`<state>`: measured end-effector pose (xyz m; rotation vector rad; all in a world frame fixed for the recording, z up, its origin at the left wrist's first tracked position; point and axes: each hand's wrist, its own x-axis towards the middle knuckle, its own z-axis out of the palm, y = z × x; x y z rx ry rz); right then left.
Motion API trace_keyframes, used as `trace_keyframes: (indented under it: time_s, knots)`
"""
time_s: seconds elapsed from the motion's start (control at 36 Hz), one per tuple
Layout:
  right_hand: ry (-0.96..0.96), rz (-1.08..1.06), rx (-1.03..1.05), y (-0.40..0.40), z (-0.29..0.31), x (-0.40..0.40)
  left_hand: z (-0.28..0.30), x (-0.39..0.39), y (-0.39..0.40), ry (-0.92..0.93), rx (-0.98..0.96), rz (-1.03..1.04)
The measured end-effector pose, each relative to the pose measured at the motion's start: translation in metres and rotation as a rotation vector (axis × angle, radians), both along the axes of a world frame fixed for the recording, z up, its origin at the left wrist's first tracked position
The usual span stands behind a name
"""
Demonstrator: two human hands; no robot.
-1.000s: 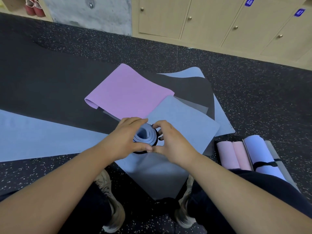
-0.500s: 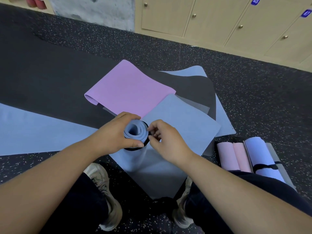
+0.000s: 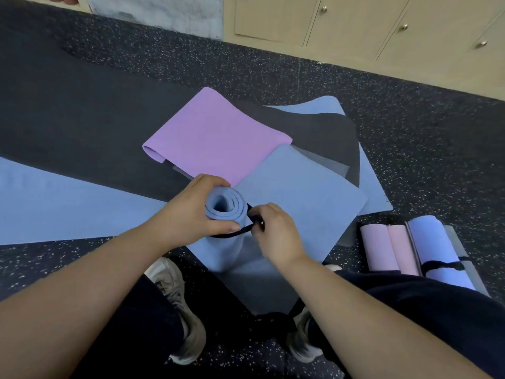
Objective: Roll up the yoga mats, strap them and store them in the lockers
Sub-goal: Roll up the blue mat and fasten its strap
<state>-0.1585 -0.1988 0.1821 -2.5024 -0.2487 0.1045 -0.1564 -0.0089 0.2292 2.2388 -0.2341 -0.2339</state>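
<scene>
A rolled blue yoga mat point(image 3: 226, 242) stands on end between my knees, its spiral end facing up. My left hand point(image 3: 191, 212) grips the top of the roll from the left. A black strap point(image 3: 232, 234) runs round the roll just below the top. My right hand point(image 3: 273, 231) pinches the strap at the roll's right side. A purple mat point(image 3: 218, 138), blue mats point(image 3: 300, 192) and a dark mat point(image 3: 328, 132) lie flat and overlapping on the floor beyond. Wooden lockers point(image 3: 355, 23) line the far wall.
Rolled pink mats point(image 3: 388, 247) and a strapped light-blue roll point(image 3: 437, 250) lie on the floor at the right. A long blue mat point(image 3: 54, 203) and a wide dark mat point(image 3: 68, 119) stretch to the left. More black strap point(image 3: 273, 321) lies by my shoes.
The roll has shifted slightly left and up in view. My right hand has pulled the black strap out to the right of the roll, so the strap now shows round its top.
</scene>
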Motion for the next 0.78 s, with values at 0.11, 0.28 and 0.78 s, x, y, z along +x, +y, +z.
trace_keyframes:
  time_s: [0.11, 0.28, 0.78]
  knots:
    - [0.15, -0.066, -0.04, 0.002, -0.009, 0.004, -0.005, -0.002, -0.007, -0.002, -0.031, 0.025]
    - [0.066, -0.088, -0.054, 0.009, -0.009, 0.014, -0.012, 0.005, -0.022, 0.006, -0.199, 0.226]
    - [-0.429, 0.043, 0.038, 0.005, -0.01, -0.001, -0.041, 0.002, -0.035, -0.132, -0.268, 0.259]
